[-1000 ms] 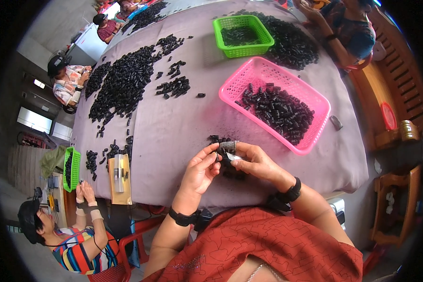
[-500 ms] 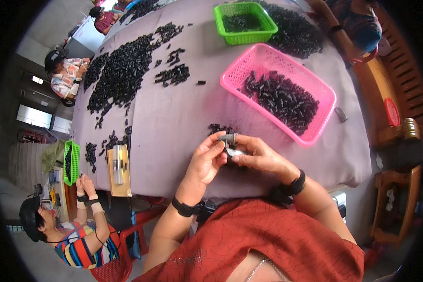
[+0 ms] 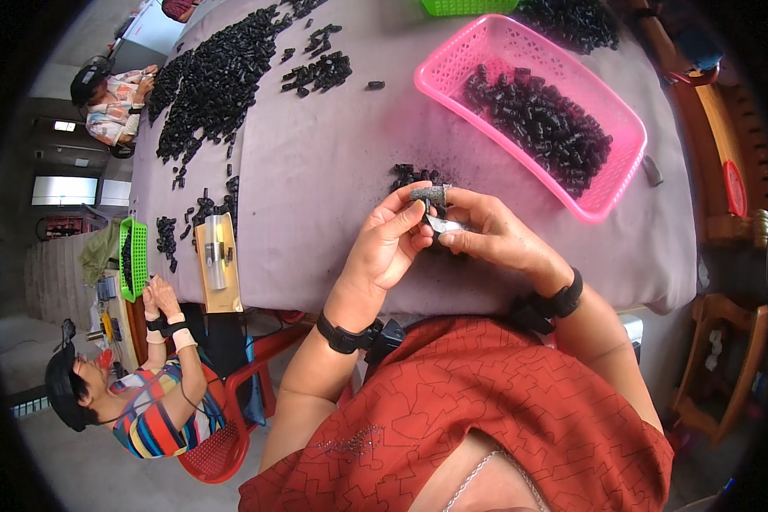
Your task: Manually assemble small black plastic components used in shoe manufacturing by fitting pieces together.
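Both my hands meet over the table near its front edge. Small black parts like those on the table seem to be the work here; my left hand [image 3: 386,237] pinches a small dark piece, mostly hidden by the fingers. Between the thumb and fingers of my right hand [image 3: 505,232] is a flat, silvery-white, blade-like tool [image 3: 444,225], its tip against the piece. A grey, rough sleeve [image 3: 432,194] appears to cover the right index fingertip. Just beyond my hands lies a small pile of black parts [image 3: 410,174], with dark crumbs around it.
A pink basket [image 3: 452,64] holding black parts stands at the far right, a grey sleeve-like piece [image 3: 653,171] beside it. Large black heaps [image 3: 209,85] spread at far left. A yellow tray [image 3: 229,294] lies left. Co-workers sit along the left side and at the far right.
The view has tilted, so the table and baskets sit higher in the picture. My hands keep the same hold, the blade-like tool still against the piece.
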The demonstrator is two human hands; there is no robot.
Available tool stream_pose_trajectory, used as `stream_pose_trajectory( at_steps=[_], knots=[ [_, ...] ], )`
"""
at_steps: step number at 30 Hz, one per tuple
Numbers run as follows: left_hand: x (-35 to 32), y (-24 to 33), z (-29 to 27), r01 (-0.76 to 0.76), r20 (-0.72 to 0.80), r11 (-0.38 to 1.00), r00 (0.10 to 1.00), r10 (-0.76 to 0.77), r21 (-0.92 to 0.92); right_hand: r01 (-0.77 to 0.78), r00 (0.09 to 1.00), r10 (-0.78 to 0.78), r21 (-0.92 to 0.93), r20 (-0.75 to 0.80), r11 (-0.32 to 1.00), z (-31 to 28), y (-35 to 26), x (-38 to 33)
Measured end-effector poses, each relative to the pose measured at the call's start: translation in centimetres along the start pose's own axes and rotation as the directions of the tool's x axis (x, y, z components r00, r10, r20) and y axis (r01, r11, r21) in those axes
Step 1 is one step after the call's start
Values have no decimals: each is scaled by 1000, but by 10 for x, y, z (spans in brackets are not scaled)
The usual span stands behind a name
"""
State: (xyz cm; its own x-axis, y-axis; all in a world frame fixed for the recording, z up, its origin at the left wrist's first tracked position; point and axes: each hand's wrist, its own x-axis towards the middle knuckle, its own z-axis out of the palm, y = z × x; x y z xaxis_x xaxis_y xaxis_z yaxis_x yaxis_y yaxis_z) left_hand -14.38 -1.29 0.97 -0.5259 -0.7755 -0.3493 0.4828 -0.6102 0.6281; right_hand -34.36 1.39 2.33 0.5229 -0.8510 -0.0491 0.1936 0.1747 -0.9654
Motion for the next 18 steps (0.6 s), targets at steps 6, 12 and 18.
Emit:
stream_pose_trajectory(
  at_steps=[6,12,18],
  knots=[
    [-1,0,2,3,-3,1000,1000,-3,3,-17,1000,17,8,3,1000,-1,-1,0],
    [-1,1,2,-6,-9,1000,1000,6,4,-25,998,20,93,59,995,-6,2,0],
    [0,0,-1,-15,0,1000,1000,15,-2,-34,998,29,86,61,996,-3,-2,0]
  ],
)
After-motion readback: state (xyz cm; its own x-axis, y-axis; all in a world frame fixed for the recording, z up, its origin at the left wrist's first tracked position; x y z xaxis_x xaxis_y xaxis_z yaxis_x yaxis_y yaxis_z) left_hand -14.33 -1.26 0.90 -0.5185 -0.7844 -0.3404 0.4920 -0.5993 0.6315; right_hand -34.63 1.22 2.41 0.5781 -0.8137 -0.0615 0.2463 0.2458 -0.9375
